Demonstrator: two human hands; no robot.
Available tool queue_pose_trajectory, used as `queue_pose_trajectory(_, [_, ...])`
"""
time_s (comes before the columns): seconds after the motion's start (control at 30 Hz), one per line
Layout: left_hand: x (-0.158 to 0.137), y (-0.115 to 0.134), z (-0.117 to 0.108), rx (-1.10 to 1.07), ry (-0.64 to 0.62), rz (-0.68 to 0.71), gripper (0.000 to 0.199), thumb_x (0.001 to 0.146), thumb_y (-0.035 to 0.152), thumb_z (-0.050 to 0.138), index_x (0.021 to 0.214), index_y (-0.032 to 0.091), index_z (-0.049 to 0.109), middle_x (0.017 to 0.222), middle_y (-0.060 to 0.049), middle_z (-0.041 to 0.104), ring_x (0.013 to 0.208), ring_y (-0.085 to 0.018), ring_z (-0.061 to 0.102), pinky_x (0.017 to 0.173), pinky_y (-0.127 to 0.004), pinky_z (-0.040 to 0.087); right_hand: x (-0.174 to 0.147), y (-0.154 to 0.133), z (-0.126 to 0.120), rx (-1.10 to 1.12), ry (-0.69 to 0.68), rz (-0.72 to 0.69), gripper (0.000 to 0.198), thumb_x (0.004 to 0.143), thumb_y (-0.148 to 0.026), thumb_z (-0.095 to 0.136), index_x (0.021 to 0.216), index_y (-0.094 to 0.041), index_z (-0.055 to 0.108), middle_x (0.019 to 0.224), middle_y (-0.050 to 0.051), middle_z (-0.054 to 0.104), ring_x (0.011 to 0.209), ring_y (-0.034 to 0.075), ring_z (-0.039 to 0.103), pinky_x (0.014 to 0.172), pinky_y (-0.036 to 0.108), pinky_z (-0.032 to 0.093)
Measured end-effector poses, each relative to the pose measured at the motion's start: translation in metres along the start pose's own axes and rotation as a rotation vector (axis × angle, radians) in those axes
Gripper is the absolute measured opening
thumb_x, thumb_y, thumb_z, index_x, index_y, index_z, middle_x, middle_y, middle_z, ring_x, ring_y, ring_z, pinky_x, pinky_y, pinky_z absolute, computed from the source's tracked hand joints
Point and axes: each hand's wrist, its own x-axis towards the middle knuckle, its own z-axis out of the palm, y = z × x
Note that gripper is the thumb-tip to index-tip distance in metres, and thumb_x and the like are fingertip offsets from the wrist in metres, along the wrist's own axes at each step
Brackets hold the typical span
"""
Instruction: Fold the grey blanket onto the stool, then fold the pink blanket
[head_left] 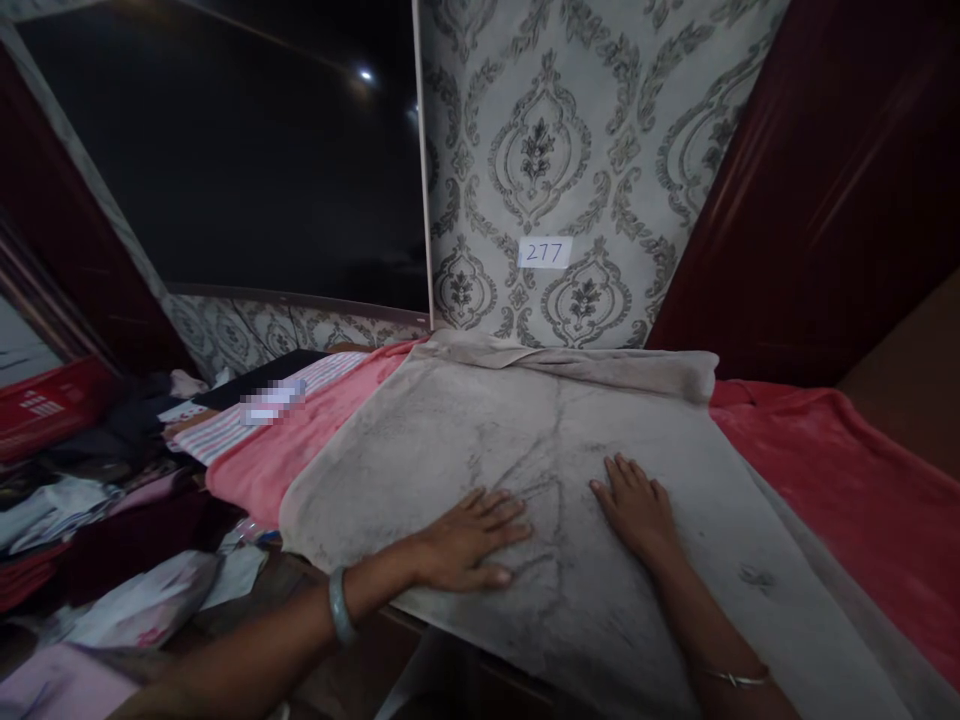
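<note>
A grey plush cloth (pixel 420 440) lies spread over the surface before me, with faint creases and darker streaks in its pile. Its far edge is folded or bunched into a thick strip. My left hand (pixel 469 545) rests palm down on the cloth left of the middle, fingers spread and pointing right. Farther right, my right hand (pixel 637 510) also lies flat on it, fingers stretched toward the wall. Neither hand grips anything. Beneath the cloth a pink-red blanket (pixel 817 450) shows at both sides.
A large dark television screen (pixel 247 150) stands at the back left against patterned wallpaper (pixel 622 130). A paper label (pixel 545 252) reading 277 is on the wall. Striped fabric (pixel 330 375) lies left of the cloth. Piled clothes and bags (pixel 142 600) fill the lower left.
</note>
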Motion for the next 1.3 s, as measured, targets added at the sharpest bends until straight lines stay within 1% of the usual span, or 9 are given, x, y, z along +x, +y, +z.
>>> queue_pose_trajectory(0.13, [0.005,-0.006,-0.013,-0.040,0.087,-0.016,0.064,0.098,0.059,0.032,0.155,0.030,0.032,0.164,-0.005,0.023,0.152,-0.023,0.020,0.124,-0.047,0.014,0.002,0.006,0.005,0.138,0.088,0.006,0.058,0.095,-0.041,0.032,0.142,-0.012,0.051,0.153,0.013,0.044,0.145,0.027,0.035,0.117,0.050,0.026])
queue_pose_trajectory(0.23, [0.013,-0.058,-0.046,0.106,0.302,-0.396,0.063,0.100,0.052,0.025,0.155,0.020,0.032,0.164,-0.010,0.024,0.152,-0.024,0.019,0.123,-0.045,0.017,0.007,0.014,0.008,0.338,0.198,0.033,0.058,0.093,-0.040,0.031,0.136,-0.012,0.058,0.143,0.015,0.056,0.136,0.025,0.047,0.114,0.046,0.033])
queue_pose_trajectory(0.33, [0.020,-0.116,-0.083,0.226,0.327,-0.757,0.066,0.100,0.046,0.028,0.155,0.011,0.028,0.164,-0.017,0.021,0.152,-0.028,0.015,0.122,-0.047,0.017,0.010,0.020,0.007,0.554,0.274,0.085,0.061,0.090,-0.044,0.030,0.130,-0.011,0.063,0.133,0.014,0.064,0.124,0.025,0.058,0.110,0.041,0.040])
queue_pose_trajectory(0.43, [0.027,-0.151,-0.101,0.233,0.306,-0.835,0.064,0.100,0.046,0.026,0.154,0.012,0.028,0.163,-0.020,0.023,0.152,-0.032,0.016,0.120,-0.053,0.018,0.011,0.022,0.002,0.705,0.311,0.147,0.063,0.087,-0.050,0.030,0.121,-0.013,0.069,0.124,0.013,0.069,0.117,0.025,0.062,0.105,0.040,0.045])
queue_pose_trajectory(0.57, [0.044,-0.160,-0.089,0.241,0.239,-0.830,0.064,0.099,0.050,0.026,0.153,0.017,0.033,0.162,-0.018,0.027,0.151,-0.033,0.020,0.118,-0.059,0.016,0.011,0.022,-0.003,0.812,0.312,0.203,0.065,0.083,-0.053,0.032,0.115,-0.013,0.072,0.119,0.015,0.071,0.114,0.027,0.063,0.101,0.039,0.047])
queue_pose_trajectory(0.83, [0.109,-0.096,-0.037,0.245,0.106,-0.538,0.070,0.095,0.061,0.033,0.156,0.025,0.030,0.165,-0.012,0.018,0.153,-0.033,0.012,0.121,-0.053,0.011,0.011,0.022,-0.004,0.859,0.345,0.236,0.064,0.081,-0.054,0.032,0.109,-0.014,0.073,0.115,0.015,0.072,0.111,0.027,0.064,0.097,0.037,0.048])
queue_pose_trajectory(1.13, [0.114,0.039,0.025,0.072,0.010,0.246,0.074,0.095,0.062,0.036,0.154,0.019,0.032,0.163,-0.020,0.020,0.152,-0.036,0.013,0.120,-0.059,0.012,0.004,0.021,-0.019,0.971,0.618,0.331,0.060,0.082,-0.051,0.035,0.109,-0.012,0.071,0.111,0.016,0.072,0.104,0.028,0.063,0.094,0.039,0.046])
queue_pose_trajectory(1.23, [0.105,0.043,0.021,-0.007,-0.034,0.423,0.066,0.097,0.058,0.034,0.153,0.023,0.036,0.162,-0.013,0.029,0.150,-0.027,0.023,0.122,-0.051,0.017,0.003,0.018,-0.023,1.026,0.684,0.372,0.057,0.080,-0.048,0.039,0.110,-0.012,0.071,0.110,0.016,0.072,0.102,0.028,0.063,0.092,0.040,0.045])
queue_pose_trajectory(1.3, [0.105,0.017,0.005,0.001,0.045,0.372,0.062,0.097,0.056,0.037,0.151,0.026,0.039,0.161,-0.009,0.032,0.150,-0.025,0.025,0.123,-0.049,0.016,0.002,0.017,-0.024,1.047,0.679,0.377,0.055,0.079,-0.048,0.040,0.109,-0.013,0.071,0.109,0.015,0.072,0.100,0.027,0.063,0.090,0.039,0.045])
